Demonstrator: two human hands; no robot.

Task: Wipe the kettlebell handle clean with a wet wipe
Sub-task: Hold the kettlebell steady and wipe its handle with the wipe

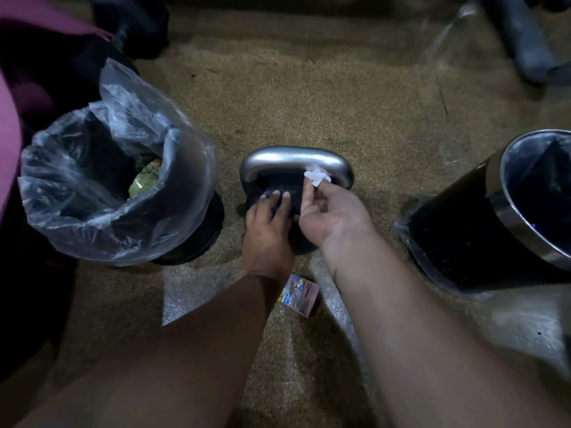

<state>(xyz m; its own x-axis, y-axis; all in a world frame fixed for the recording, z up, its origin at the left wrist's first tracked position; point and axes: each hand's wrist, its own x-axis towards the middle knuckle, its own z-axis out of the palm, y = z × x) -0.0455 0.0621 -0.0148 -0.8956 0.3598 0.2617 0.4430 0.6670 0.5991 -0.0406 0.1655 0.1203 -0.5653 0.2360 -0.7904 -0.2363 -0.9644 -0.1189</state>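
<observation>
The kettlebell (273,185) stands on the speckled tan floor (309,103) at the middle of the view, its black body low and its silver handle (287,159) arching across the far side. The left hand (268,230) rests on the near top of the body with its fingers laid out fairly straight, the grip slack and holding nothing. The right hand (333,214) pinches a small crumpled white wipe (316,177) between thumb and fingertips, and the wipe touches the right part of the handle, near the bend. 2 bins flank the kettlebell. The left bin (200,236) is black, stands just beside it and is lined with a loose clear bag (77,217) that billows over the rim; some green and white rubbish lies inside. The right bin (463,242) is black with a shiny steel rim, sits a little further off, and has clear plastic bunched at its base. Between the 2 forearms a small pink and blue packet (301,293) lies on a clear sheet (185,291) spread on the floor, partly hidden by the left wrist. Pink cloth (9,134) fills the left edge, and a blurred grey thing (531,41) lies at the top right, too dim to tell what it is.
</observation>
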